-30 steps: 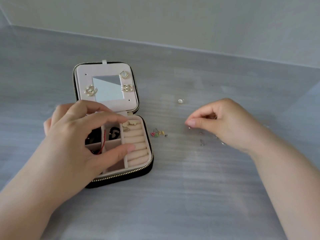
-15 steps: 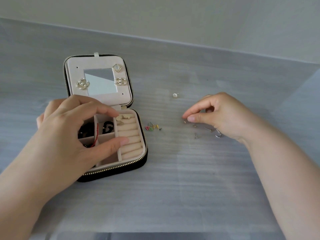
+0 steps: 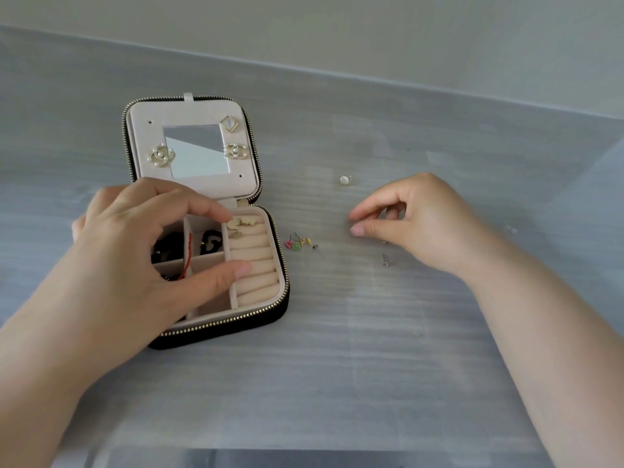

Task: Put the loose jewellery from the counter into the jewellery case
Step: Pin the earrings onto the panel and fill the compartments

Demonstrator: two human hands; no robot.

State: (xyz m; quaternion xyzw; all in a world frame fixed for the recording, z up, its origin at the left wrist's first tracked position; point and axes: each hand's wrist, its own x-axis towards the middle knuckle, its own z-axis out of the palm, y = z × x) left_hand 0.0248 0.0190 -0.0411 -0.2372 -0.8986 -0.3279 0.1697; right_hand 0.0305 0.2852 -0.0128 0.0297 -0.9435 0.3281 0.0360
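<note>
You are looking down on a grey table (image 3: 337,366) with pale streaks running across it. It meets a plain, pale wall (image 3: 337,35) along a straight seam at the back, and a darker strip shows along its near edge.

The jewellery case (image 3: 256,288) lies open on the left of the table, with its lid (image 3: 141,130) laid back flat towards the wall. A small mirror (image 3: 197,152) is set in the lid, with a diamond-shaped stud (image 3: 229,123) and two pearl earrings (image 3: 161,155) pinned around it.

Your left hand (image 3: 135,251) arches over the case's compartments. Its fingers are loosely curved, the thumb is spread wide from the forefinger, and it holds nothing.

The loose jewellery lies on the bare table to the right of the case. A cluster of coloured studs (image 3: 299,243) is just beside it, a square stud (image 3: 345,180) lies further back, and a small silver stud (image 3: 385,260) lies near your right hand (image 3: 422,224).

That hand rests low over the table, well apart from the case. Its thumb and forefinger are drawn close together and the other fingers are curled under. I cannot tell whether they pinch anything.
</note>
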